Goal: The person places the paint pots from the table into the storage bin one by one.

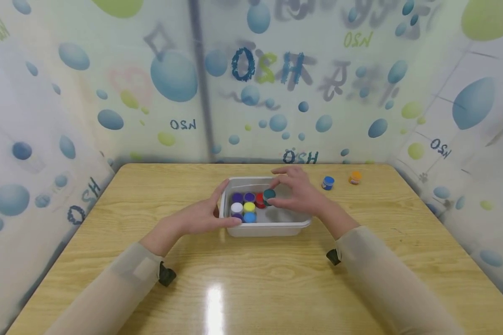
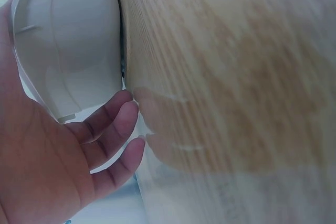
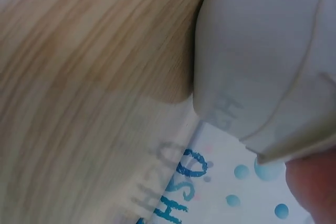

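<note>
A white plastic bin [image 1: 272, 231] stands on the table with small lidded jars grouped in its left half. My left hand [image 1: 199, 216] holds the bin's left end, thumb along the near rim. In the left wrist view, several fingers [image 2: 113, 129] bend below the rim beside the bin wall [image 2: 79, 40]. Over the bin, my right hand [image 1: 299, 193] pinches a dark green-lidded jar [image 1: 269, 194] between thumb and finger. Close to it is a red jar [image 1: 260, 201]; whether they touch I cannot tell. The right wrist view shows the bin's outside, hiding that jar.
Purple [image 1: 237, 198], white [image 1: 236, 208], yellow [image 1: 249, 207] and light blue [image 1: 249, 217] lids show in the bin. Right of it, a blue jar [image 1: 328, 183] and an orange jar [image 1: 355, 177] stand on the wooden table [image 1: 276, 288]. A patterned curtain [image 1: 243, 135] hangs behind.
</note>
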`<state>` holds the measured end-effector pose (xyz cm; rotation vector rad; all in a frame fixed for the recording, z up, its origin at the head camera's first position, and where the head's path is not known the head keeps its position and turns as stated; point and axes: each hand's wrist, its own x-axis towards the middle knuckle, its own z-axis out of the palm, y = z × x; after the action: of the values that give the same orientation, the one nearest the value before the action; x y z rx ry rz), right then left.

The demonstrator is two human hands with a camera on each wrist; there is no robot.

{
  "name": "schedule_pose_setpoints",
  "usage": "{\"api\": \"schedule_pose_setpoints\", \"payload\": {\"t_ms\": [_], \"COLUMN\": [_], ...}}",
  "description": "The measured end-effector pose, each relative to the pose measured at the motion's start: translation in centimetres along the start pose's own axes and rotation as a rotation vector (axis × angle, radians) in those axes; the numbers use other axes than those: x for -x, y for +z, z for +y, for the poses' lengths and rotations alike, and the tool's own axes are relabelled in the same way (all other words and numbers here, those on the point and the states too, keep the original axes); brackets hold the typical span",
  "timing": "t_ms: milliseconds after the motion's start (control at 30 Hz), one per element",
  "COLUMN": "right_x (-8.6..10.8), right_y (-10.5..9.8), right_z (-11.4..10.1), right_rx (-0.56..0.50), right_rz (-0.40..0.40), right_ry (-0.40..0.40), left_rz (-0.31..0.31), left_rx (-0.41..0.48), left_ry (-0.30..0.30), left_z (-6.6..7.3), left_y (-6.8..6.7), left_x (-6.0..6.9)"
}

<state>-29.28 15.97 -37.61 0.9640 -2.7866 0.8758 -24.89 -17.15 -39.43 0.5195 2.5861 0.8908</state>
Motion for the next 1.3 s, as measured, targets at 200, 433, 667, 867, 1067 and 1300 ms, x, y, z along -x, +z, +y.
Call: {"api": "schedule_pose_setpoints", "payload": {"t_ms": [200,433,667,867,1067,1300], "right_x": [-0.6,-0.8,-0.7,-0.6,-0.6,-0.5], "right_y": [0.7,1.1,1.2,1.2,1.4,1.4], "right_z": [-0.5,-0.7,-1.4,-1.5,-1.4,-1.4], "right_rx": [0.013,0.142,0.247,0.3,0.333,0.343], "right_rz": [-0.018,-0.087,-0.166,-0.192,-0.206,-0.198], "right_ry": [0.003,0.007,-0.007,-0.012,-0.011,-0.003], "left_rz": [-0.004,0.004,0.006,0.005,0.001,-0.006], "left_rx": [0.002,0.005,-0.005,0.012,0.005,0.002], "left_ry": [0.007,0.019,0.015,0.018,0.018,0.017], "left_z": [-0.1,0.1,-0.1,-0.4,-0.3,-0.2], "left_y": [0.1,-0.2,-0.3,-0.2,-0.1,0.0], "left_x": [-0.1,0.1,0.1,0.0,0.0,-0.1]}}
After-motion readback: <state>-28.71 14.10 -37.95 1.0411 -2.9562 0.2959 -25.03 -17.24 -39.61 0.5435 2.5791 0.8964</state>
